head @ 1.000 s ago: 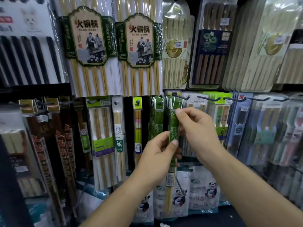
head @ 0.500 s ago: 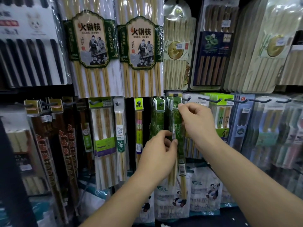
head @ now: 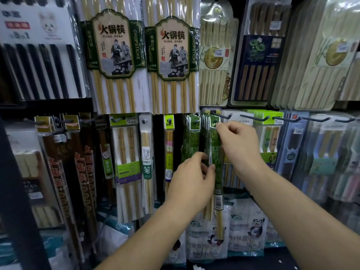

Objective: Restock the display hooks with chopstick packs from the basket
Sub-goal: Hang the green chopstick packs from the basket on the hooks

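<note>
Chopstick pack (head: 216, 152), seen from the head view, is held upright at the hook (head: 215, 121). The right hand (head: 239, 145) pinches its top and the left hand (head: 192, 182) grips its middle. If the hole misses the hook tip, letting go would likely drop it; the crowded neighbouring green packs (head: 191, 141) could snag it.

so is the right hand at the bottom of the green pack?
No, the right hand pinches the green pack at its top, beside the hook.

Green-sleeved chopstick pack (head: 216, 152): narrow, upright, bamboo tips exposed below; top at display hook (head: 215, 121), front of matching hung packs.
</note>
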Demonstrator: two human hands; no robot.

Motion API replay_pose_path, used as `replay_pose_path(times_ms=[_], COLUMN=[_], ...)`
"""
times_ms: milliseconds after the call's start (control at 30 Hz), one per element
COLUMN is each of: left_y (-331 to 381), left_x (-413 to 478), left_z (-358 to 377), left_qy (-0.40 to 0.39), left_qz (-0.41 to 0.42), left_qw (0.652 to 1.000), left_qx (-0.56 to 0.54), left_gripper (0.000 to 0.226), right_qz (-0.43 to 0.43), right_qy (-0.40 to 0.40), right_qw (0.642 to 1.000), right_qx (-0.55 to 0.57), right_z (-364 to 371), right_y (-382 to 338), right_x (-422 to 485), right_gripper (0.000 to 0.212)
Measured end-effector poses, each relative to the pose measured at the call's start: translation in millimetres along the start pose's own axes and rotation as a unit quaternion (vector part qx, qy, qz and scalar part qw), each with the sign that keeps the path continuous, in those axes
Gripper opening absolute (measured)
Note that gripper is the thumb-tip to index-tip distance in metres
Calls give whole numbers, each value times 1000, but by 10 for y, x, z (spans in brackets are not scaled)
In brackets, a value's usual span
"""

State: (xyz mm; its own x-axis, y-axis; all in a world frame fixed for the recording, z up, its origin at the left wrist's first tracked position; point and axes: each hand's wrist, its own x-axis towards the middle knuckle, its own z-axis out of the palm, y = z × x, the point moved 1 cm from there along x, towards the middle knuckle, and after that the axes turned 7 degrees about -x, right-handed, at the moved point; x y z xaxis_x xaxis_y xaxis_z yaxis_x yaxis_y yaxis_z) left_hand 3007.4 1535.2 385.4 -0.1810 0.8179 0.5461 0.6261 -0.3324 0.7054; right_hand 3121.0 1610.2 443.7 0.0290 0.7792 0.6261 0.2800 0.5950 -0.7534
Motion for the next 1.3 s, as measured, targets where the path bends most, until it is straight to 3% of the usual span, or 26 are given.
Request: replay_pose_path(times_ms=[267,400,533,667,833,1067,1233,1300], left_y=[19,66,108,87,65,-43,-105,-133], left_x=[-25,-38,-48,-47,4,206,288,297], left_z=[129,245,357,434,531,620,703,730], left_qy=[-5,18,41,46,25,43,47,47], left_qz=[-11,-50,-56,-84,-162,-178,-190,-188], left_qw=[1000,992,990,987,954,926,906,899], left_qx=[-19,-110,-124,-133,-251,-330,-376,-394], left_gripper=[45,49,51,54,65,66,65,66], right_qz=[-13,16,27,63,122,145,178,182], right_qy=[-20,-36,-64,-157,-241,-255,-260,-274], right_qw=[998,998,998,983,954,943,919,910], right_qx=[-65,-52,-6,75,132,158,236,253], right_z=[-41,-69,-14,74,142,205,313,374], right_y=[134,336,485,576,704,814,859,886], right_x=[-15,-102,-202,-274,-353,-384,-282,-274], right_gripper=[48,35,19,34,50,31,43,65])
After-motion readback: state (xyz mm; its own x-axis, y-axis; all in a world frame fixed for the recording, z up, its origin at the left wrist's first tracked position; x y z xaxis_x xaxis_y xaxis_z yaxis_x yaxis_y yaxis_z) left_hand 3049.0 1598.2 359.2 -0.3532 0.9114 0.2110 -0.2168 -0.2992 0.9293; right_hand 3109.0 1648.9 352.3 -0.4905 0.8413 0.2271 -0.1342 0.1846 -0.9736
